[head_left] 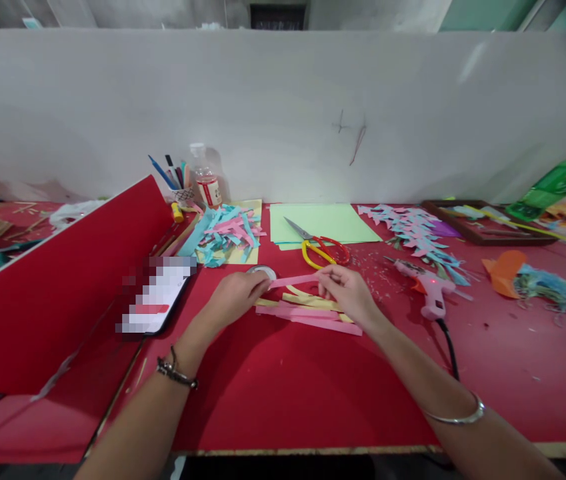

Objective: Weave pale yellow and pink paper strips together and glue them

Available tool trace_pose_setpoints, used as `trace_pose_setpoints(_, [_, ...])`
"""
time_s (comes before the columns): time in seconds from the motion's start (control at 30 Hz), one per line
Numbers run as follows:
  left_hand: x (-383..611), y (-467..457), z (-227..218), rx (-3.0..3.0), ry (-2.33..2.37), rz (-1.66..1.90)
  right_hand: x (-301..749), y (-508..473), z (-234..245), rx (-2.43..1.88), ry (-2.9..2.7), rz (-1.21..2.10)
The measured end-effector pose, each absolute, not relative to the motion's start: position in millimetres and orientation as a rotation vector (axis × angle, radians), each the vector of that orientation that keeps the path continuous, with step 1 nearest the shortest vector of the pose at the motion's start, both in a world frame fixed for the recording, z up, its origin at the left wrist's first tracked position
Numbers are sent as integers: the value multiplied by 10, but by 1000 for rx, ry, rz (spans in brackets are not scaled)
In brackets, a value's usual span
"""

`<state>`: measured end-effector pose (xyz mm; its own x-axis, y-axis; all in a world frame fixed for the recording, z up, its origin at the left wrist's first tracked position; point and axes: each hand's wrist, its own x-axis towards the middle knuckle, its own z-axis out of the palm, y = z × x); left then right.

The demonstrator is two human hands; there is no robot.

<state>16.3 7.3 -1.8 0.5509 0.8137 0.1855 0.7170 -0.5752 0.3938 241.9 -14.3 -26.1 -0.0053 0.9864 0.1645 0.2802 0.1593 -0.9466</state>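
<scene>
The left hand (235, 300) and the right hand (350, 297) hold one pink strip (293, 281) between them, above the red counter (303, 400). The left grip is narrow, thumb and fingers pinched on the strip's left end; the right grip is just as narrow, fingertips closed on the other end. Just below the held strip lies a loose stack of yellow strips (313, 302) and more pink strips (315, 319). A round roll (271, 272), partly hidden, sits right beside the left hand.

Beyond the hands, scissors (307, 235) with one yellow and one red handle lie open, their blades over sheets of pale green paper (333, 220). To the left are a heap of blue and pink scraps (230, 232) and a phone (165, 293) with a blurred screen. To the right, a pink glue gun (433, 287) rests on its side with a small red light showing, near a leafy paper garland (415, 233)
</scene>
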Motion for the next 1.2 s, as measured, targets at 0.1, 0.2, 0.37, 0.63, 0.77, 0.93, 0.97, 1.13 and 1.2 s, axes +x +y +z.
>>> trace_pose_setpoints(0.1, [130,68,26,2336,1080,455,2412,-115,-279,-1219,-1309,1028])
trace_pose_setpoints(0.2, [122,57,42,1894,833,339,2385,-126,-277,-1160,-1284,1108])
trace_pose_setpoints(0.37, [149,19,24,1484,717,203,2308,-210,-224,-1127,-1549,1244])
trace_pose_setpoints(0.63, [209,-73,48,1370,455,11,2264,-262,-229,-1078,-1762,1130])
trace_pose_setpoints(0.77, [311,-52,-104,1451,681,183,2262,-244,-231,-1139,-1699,1013])
trace_pose_setpoints(0.93, [380,-58,-104,1481,851,435,2343,-193,-234,-1310,-1682,832])
trace_pose_setpoints(0.97, [377,-67,-77,1484,887,507,2370,-186,-234,-1347,-1741,774])
trace_pose_setpoints(1.13, [317,-82,-4,1387,936,634,2477,-191,-217,-1453,-2235,537])
trace_pose_setpoints(1.2, [291,-62,-16,1382,898,605,2497,-199,-208,-1492,-2287,510])
